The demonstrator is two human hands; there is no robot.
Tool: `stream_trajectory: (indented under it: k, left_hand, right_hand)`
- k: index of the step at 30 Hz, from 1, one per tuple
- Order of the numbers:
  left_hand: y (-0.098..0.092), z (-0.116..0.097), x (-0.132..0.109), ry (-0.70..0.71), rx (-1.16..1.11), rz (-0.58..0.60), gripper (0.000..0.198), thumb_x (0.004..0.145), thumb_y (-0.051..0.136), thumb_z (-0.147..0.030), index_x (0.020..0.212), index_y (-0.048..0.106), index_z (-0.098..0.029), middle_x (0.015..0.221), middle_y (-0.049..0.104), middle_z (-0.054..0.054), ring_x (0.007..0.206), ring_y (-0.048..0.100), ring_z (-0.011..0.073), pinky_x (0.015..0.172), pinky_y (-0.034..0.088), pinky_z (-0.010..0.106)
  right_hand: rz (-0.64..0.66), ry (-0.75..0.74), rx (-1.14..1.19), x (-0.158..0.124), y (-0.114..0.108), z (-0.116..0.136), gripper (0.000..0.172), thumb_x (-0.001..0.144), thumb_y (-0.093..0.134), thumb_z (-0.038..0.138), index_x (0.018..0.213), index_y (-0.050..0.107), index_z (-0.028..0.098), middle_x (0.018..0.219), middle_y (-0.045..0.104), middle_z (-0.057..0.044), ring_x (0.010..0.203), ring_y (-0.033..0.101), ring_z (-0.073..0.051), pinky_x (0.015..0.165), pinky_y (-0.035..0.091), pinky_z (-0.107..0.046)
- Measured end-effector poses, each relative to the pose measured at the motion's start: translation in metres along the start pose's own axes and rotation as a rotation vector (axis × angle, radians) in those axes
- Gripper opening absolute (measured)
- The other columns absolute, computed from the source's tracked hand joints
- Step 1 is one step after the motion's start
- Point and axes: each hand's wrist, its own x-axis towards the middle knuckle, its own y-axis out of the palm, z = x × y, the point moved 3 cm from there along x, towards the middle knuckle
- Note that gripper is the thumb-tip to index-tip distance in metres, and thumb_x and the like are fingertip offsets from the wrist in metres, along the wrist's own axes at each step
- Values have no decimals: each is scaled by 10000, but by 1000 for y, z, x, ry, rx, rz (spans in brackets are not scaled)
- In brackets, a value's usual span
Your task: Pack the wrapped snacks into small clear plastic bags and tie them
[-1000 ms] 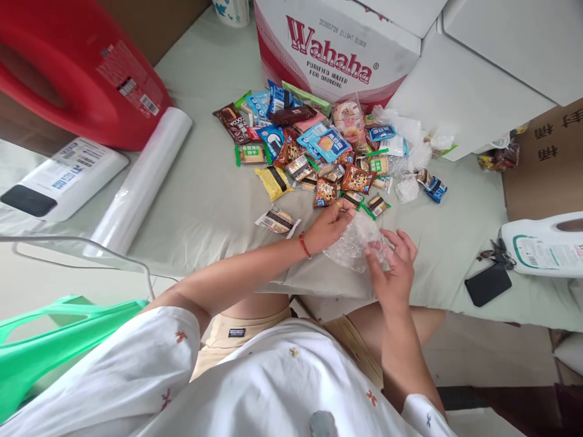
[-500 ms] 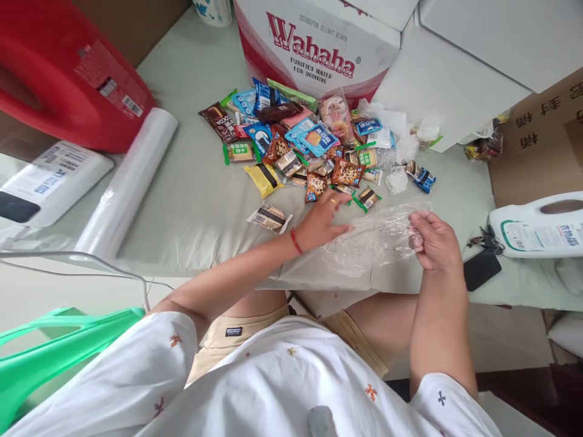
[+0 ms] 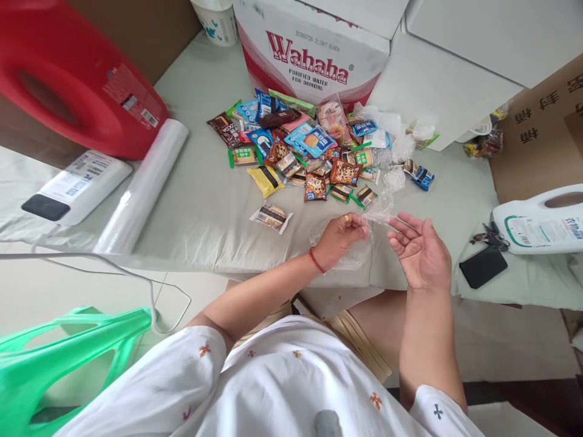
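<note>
My left hand (image 3: 340, 238) is closed in a pinch on a clear plastic bag (image 3: 371, 221) near the table's front edge. My right hand (image 3: 419, 250) is palm-up beside it, fingers stretched out and touching the bag's edge. Just beyond both hands lies a pile of several wrapped snacks (image 3: 314, 152) in blue, brown, green and yellow wrappers. One snack packet (image 3: 271, 216) lies apart, left of my left hand.
A Wahaha water carton (image 3: 314, 54) stands behind the pile. A red jug (image 3: 77, 85), a white bottle (image 3: 75, 187) and a roll of plastic film (image 3: 143, 185) lie at left. Right: a white jug (image 3: 542, 221), a black phone (image 3: 483, 267), keys. A green bag (image 3: 68, 358) hangs low left.
The bag was stretched out between both hands; now my right hand has let go and opened, and my left hand has bunched the bag in a pinch.
</note>
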Motion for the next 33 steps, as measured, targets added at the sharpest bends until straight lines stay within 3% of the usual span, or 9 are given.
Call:
stream_trajectory:
  k: [4,10,16,21,25,33]
  left_hand:
    - [-2,-6,-10,-197,-313,39,334,657,881,-310,789,613,-162,855,660,-3,829,664,136,760,470,256]
    - [2,-4,-19,-204,-355,58,314,660,887,-318,767,650,-142,792,652,1,768,610,121,734,484,258]
    - [-4,-10,-21,-213,-436,70,280,756,842,-316,804,613,-162,808,663,7,755,635,126,704,475,255]
    - [-7,-15,-24,-180,-450,64,282,761,844,-307,803,610,-155,811,655,7,750,618,114,707,488,249]
    - [-6,-18,-27,-177,-416,30,314,737,860,-307,799,586,-167,814,644,-5,772,624,114,719,504,246]
    - [-14,-23,-31,-186,-408,-37,338,755,831,-304,825,520,-192,834,671,-5,761,672,127,743,534,268]
  right_hand:
    - [-134,-202,-175,-14,-6,-13,316,779,856,481,876,735,205,842,724,-20,644,592,-94,528,491,-190]
    - [57,-363,-421,-23,20,-34,236,804,826,438,935,775,248,996,693,-30,924,630,-167,763,534,-278]
    - [7,-210,-303,-16,16,-41,294,791,822,474,838,718,203,790,653,5,716,551,-128,702,483,-270]
    - [16,-258,-349,-22,22,-41,316,759,855,454,940,737,223,943,682,-16,833,576,-145,736,492,-266]
    - [15,-269,-373,-25,28,-42,237,804,807,442,831,736,218,838,667,-5,801,582,-149,749,487,-280]
    - [-33,-148,-142,-23,19,-44,302,787,847,466,851,711,203,789,615,32,714,522,-91,695,463,-226]
